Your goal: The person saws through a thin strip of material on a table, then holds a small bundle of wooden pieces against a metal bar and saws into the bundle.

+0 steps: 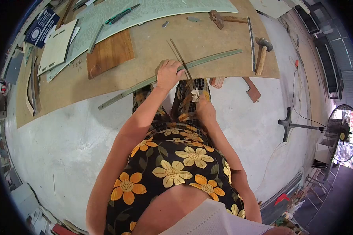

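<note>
A long, narrow green strip [145,83] lies slantwise across the brown tabletop, its left end sticking out past the front edge. My left hand [170,74] is closed over the strip near its middle, pressing it at the edge of the table. In my right hand [206,109] is a long, thin dark blade [182,60] with white wrapping [195,95] around its grip end. The blade points away from me and crosses the strip just right of my left fingers. Whether its edge has teeth is too fine to tell.
On the table [153,43] lie a wooden board [110,54], a glass-like green sheet [157,8], a utility knife [122,14], a hammer [227,18] and a mallet [263,55]. A brown wood piece [253,91] and a standing fan [341,133] are to the right.
</note>
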Demonstrator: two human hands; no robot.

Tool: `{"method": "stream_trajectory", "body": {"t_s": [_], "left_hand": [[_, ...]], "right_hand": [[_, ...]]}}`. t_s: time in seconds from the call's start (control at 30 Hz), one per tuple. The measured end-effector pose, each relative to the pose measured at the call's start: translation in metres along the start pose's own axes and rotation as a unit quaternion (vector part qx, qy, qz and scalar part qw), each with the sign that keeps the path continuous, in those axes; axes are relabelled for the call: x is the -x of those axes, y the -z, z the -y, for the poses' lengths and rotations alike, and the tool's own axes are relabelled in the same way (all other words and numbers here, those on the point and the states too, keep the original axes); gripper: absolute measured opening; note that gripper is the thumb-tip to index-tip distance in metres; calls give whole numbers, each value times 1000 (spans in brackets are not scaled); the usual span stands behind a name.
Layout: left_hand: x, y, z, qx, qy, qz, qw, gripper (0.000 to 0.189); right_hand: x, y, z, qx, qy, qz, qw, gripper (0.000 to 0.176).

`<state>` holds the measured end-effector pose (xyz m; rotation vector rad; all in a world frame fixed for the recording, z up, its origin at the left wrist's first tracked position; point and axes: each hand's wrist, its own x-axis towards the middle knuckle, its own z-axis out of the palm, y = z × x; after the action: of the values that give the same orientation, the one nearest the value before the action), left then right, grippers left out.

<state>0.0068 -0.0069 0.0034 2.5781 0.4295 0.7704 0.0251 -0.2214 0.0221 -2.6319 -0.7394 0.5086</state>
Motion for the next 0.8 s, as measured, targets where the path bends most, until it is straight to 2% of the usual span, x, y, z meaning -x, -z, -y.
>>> {"method": "stream_trajectory", "body": {"t_s": [0.13, 0.3, 0.53, 0.73, 0.8], "left_hand": [[-2, 1, 0, 2, 2, 4, 1000, 24], [-3, 0, 1, 10, 0, -6, 1000, 24], [-1, 0, 1, 0, 1, 2, 1000, 23], [-1, 0, 1, 9, 2, 4, 1000, 23], [-1, 0, 1, 12, 5, 5, 1000, 23]], "right_hand": [[18, 26, 4, -19, -14, -28, 999, 19], [5, 23, 2, -23, 14, -44, 999, 20], [-12, 13, 5, 0, 19, -33, 999, 21], [-12, 18, 9, -14, -26, -20, 999, 19], [-12, 17, 8, 3, -7, -16, 1000, 20]]}}
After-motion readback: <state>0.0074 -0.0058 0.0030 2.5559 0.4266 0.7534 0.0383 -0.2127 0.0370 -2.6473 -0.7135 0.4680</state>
